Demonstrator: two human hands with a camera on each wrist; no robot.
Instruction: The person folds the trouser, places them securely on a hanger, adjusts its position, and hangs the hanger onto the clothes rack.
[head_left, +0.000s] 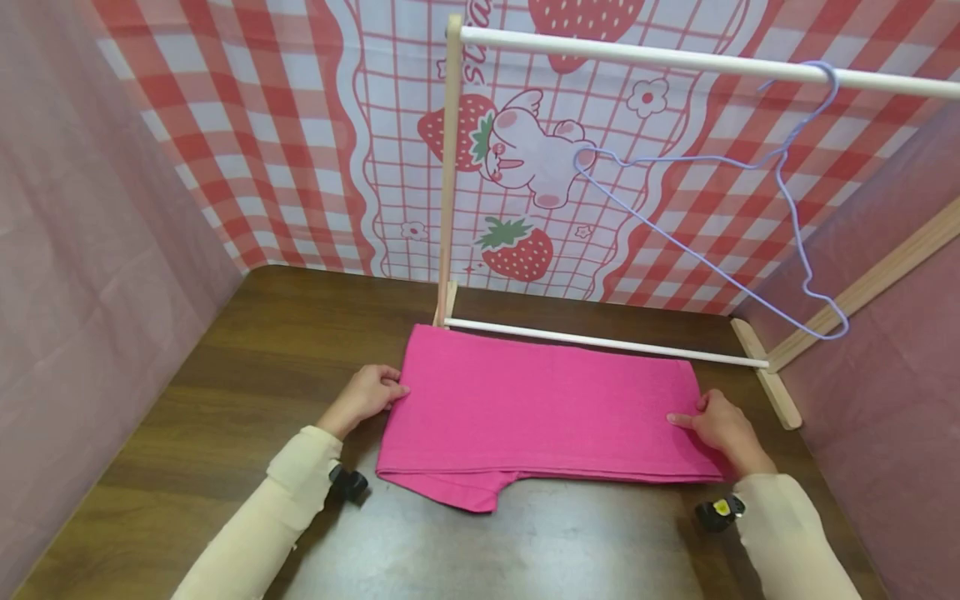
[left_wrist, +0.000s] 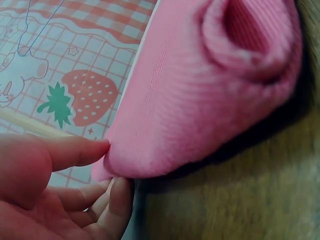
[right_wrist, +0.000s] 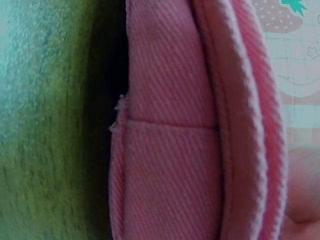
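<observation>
Brown table [head_left: 225,392]; pink folded cloth [head_left: 547,408], long axis sideways, flap [head_left: 459,488] pointing nearward; both hands [head_left: 366,392] [head_left: 725,427] pinch its ends

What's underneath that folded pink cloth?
The pink cloth lies on the wooden table, visible along its near edge. One foot of the rack reaches the cloth's far edge. Whether it continues beneath, or anything else lies there, is covered.
</observation>
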